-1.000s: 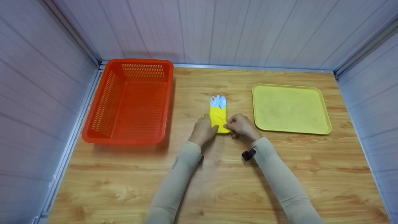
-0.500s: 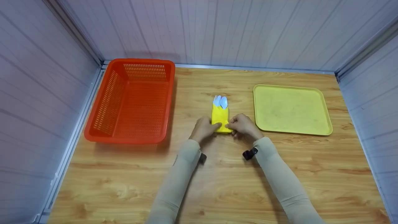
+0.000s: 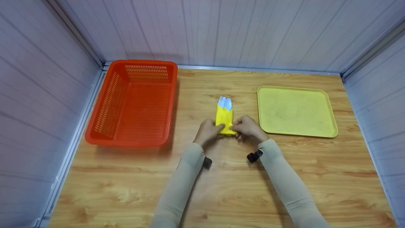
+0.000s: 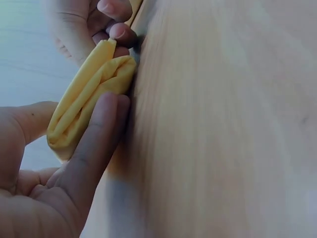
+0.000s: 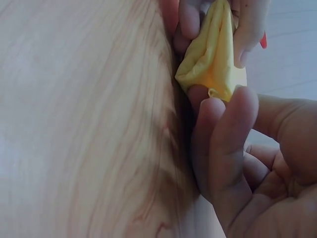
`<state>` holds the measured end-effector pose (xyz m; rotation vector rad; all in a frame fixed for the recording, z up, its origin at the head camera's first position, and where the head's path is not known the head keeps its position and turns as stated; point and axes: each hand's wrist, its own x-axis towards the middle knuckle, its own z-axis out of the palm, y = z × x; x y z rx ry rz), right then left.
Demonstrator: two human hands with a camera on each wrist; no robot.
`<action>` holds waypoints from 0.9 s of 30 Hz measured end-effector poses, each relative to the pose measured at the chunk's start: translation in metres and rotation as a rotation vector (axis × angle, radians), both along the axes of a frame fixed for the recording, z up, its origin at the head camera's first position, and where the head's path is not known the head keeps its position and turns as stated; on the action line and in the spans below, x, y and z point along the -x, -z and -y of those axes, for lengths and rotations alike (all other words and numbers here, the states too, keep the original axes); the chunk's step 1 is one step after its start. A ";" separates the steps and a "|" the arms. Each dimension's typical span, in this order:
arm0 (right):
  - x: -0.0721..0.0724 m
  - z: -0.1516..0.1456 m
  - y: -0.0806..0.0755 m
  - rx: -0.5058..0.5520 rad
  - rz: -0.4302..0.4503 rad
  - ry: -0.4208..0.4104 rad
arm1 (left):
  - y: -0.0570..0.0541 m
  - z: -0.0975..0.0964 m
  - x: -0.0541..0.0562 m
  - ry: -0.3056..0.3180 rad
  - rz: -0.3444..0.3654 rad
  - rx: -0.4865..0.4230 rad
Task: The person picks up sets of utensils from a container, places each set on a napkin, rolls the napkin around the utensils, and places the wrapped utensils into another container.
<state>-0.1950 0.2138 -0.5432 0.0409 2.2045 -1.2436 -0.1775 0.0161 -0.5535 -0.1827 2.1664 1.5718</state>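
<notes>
The cloth (image 3: 224,118), folded round the cutlery, is near the middle of the frame, on or just above the table (image 3: 221,186), and both my hands are on its near end. My left hand (image 3: 208,129) is clamped on the left edge, thumb on top and fingers underneath; my right hand (image 3: 249,128) pinches the lower right corner between thumb and fingertips. At the far end, the fork (image 3: 221,100) and spoon (image 3: 229,104) poke out with a slim piece between them, too small for me to name surely. To work this fold neatly, I'd make the left grip the anchor, firm enough to hold the layers flat, but not so tight that the cutlery is squeezed out of line. The right fingers should draw the corner snug and even, since the left wrist view shows the layers loosely stacked and puffed at the end. A light, sideways pull seems best; a hard tug towards the bottom of the frame could slide the cloth off the heads or skew it. I'd let neither hand go until the fold lies flat. The basket (image 3: 172,101) at left and the tray (image 3: 297,110) at right stand well apart from my fingers, so my wrists have room to turn
</notes>
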 end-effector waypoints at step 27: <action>-0.096 0.004 -0.073 0.306 -0.559 -0.033 | -0.043 0.033 -0.071 0.105 -0.157 -0.675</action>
